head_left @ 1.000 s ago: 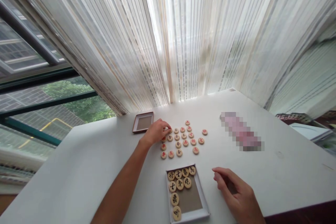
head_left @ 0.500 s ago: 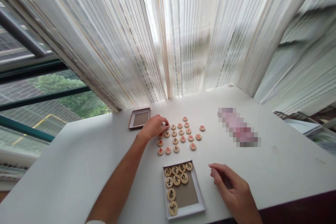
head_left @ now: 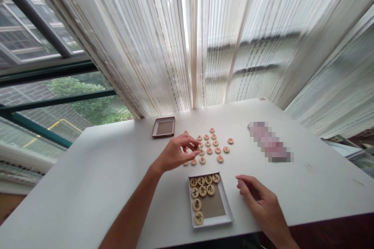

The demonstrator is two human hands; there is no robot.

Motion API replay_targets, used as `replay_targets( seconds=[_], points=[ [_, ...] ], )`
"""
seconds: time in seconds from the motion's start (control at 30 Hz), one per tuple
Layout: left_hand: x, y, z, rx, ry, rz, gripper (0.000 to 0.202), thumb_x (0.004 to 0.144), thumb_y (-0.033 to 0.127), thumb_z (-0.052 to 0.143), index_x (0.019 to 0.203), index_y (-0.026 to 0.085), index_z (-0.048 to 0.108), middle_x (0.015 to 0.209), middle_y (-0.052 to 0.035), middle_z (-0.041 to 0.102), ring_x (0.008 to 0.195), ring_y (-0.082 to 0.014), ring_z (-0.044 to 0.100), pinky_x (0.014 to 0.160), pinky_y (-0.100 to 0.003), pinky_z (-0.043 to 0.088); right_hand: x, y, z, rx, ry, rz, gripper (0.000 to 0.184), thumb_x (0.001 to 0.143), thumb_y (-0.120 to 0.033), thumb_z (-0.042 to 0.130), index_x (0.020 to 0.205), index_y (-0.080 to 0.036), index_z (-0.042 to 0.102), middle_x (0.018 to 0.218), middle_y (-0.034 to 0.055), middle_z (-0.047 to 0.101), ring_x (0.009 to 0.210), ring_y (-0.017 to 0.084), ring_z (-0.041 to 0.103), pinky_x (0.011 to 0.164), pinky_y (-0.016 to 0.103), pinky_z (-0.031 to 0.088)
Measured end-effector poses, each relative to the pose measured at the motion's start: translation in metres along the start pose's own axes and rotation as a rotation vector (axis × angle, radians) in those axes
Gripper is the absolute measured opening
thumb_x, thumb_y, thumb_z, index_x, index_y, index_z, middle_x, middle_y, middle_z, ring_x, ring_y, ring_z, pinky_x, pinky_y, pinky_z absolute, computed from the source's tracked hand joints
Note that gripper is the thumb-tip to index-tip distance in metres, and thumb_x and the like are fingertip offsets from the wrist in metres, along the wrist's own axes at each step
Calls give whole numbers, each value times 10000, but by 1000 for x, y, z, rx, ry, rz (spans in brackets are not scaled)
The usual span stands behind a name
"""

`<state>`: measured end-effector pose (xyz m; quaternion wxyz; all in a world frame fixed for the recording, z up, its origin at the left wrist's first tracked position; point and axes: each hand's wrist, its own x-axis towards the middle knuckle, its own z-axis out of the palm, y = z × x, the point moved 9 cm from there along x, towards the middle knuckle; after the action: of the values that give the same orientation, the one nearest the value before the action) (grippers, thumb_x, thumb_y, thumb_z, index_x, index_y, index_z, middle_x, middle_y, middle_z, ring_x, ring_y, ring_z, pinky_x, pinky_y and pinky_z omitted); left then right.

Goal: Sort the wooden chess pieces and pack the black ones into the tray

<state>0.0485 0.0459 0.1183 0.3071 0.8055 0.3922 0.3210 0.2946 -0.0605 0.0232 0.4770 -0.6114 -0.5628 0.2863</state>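
My left hand (head_left: 179,151) hovers over the left side of the loose Chinese chess pieces, pinching one black-marked chess piece (head_left: 196,148) between thumb and fingers. Several loose pieces with red or black characters lie on the table around it, among them a red one (head_left: 220,159); some are hidden behind the hand. Closer to me is a shallow white box (head_left: 212,223) with several black-marked pieces along its top and left side, such as a general piece (head_left: 193,181). My right hand (head_left: 260,202) rests right of this box, fingers curled and thumb against them, with no piece visible in it.
A brown-rimmed shallow lid (head_left: 163,136) lies at the table's back left. A blurred-out pinkish object (head_left: 270,142) is on the right of the white table (head_left: 117,163). Striped curtains (head_left: 163,46) hang behind, with a window (head_left: 73,97) on the left.
My left hand has moved back toward me and right from the far left of the loose pieces, carrying a chess piece. My right hand stays in place; the whole view has shifted slightly.
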Motion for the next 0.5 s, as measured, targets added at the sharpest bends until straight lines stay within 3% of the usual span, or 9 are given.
replay_targets(
  seconds=[0.1, 0.2, 0.37, 0.5],
  points=[
    [-17, 11, 17, -114, -52, 1, 239, 827, 271, 736, 1047, 177, 719, 1034, -80, 697, 835, -142, 681, 716, -243, 526, 5, -12, 11, -18, -105, -59, 285, 927, -447, 566, 1007, -210, 703, 849, 45, 750, 716, 191, 721, 683, 263, 596],
    [-25, 6, 30, -223, -59, -46, 203, 811, 261, 758, 983, 161, 722, 944, -68, 722, 832, -150, 668, 735, -250, 521, 16, -40, 23, -32, -177, -229, 207, 938, -375, 578, 1020, -225, 694, 865, 42, 738, 750, 198, 701, 682, 281, 574],
    [-28, -17, 43, -513, 39, -141, 264, 777, 303, 800, 949, 126, 706, 914, -79, 727, 807, -162, 690, 727, -259, 548, 39, -99, 54, 47, -279, -559, 155, 948, -217, 566, 1057, -242, 673, 878, 38, 689, 733, 176, 641, 695, 308, 546],
    [-32, -31, 45, -729, 127, -198, 301, 792, 330, 793, 980, 122, 682, 855, -85, 747, 792, -189, 728, 730, -291, 575, 56, -121, 81, 66, -358, -749, 222, 934, -150, 562, 1102, -249, 668, 971, 62, 659, 843, 191, 645, 742, 332, 555]
  ],
)
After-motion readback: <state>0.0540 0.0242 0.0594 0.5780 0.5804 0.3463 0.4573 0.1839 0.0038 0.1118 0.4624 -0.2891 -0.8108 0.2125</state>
